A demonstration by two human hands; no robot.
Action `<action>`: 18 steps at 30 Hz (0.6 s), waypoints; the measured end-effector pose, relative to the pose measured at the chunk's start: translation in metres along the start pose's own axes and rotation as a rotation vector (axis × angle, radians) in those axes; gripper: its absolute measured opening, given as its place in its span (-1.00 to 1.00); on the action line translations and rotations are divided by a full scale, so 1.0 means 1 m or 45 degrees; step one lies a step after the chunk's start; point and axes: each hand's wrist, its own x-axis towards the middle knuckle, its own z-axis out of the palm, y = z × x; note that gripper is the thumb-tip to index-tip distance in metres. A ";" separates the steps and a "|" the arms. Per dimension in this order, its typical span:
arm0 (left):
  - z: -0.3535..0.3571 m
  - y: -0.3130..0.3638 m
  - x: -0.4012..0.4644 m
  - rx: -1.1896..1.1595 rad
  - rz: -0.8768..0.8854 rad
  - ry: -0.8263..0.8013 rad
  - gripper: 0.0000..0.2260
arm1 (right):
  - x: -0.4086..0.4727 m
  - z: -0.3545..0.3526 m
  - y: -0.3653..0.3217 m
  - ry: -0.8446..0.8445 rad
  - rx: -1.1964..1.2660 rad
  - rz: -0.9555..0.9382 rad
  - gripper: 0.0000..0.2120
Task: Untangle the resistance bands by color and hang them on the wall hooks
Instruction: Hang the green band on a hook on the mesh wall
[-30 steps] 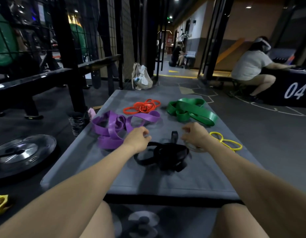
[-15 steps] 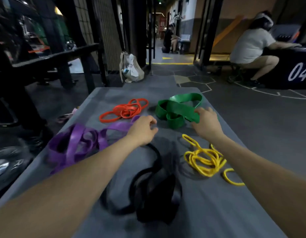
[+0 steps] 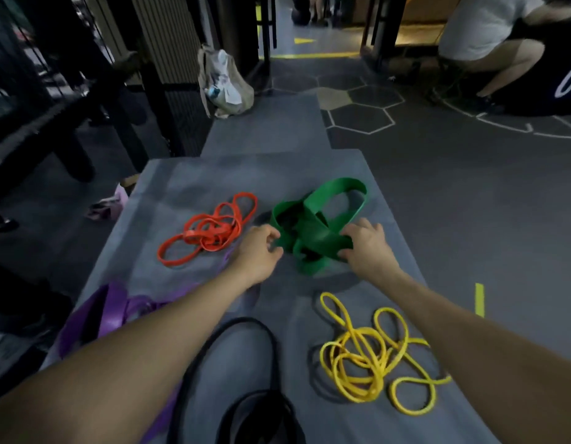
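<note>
1. Across the middle of the view lies a grey mat point(image 3: 309, 174), spread on dark flooring with white hexagon lines at 1 o'clock.
2. At 2 o'clock a seated person point(image 3: 479, 30) in a white top is partly cut off by the frame edge.
3. At 11 o'clock a pale bag point(image 3: 226, 81) stands against a black mesh partition.
4. At 8 o'clock on the mat, a wide purple band point(image 3: 107, 312) is partly hidden behind the left forearm.
5. At 6 o'clock the black band point(image 3: 245, 373) loops toward the bottom edge.
6. At 5 o'clock the thin yellow band point(image 3: 364, 363) lies in a loose tangle.
7. Just above centre lies the broad green band point(image 3: 322, 225), folded over itself (one loop stands up at the far side).
8. At 10 o'clock from centre, the orange band point(image 3: 210, 232) is coiled, apart from the green one.
9. The right hand point(image 3: 367, 248) curls its fingers over the green band's near right edge, gripping it.
10. The left hand point(image 3: 261, 251) has bent fingers at the green band's left edge; blur hides whether it is pinching the band.
</note>
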 end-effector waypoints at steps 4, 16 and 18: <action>-0.057 0.066 0.004 0.017 -0.002 -0.021 -0.74 | 0.008 -0.089 -0.031 -0.035 0.093 -0.038 -0.64; -0.265 0.246 -0.013 0.110 0.097 0.121 -0.61 | 0.008 -0.351 -0.166 -0.022 0.137 -0.494 -0.81; -0.304 0.263 -0.025 0.043 0.111 0.212 -0.67 | 0.005 -0.379 -0.197 0.033 0.144 -0.572 -0.78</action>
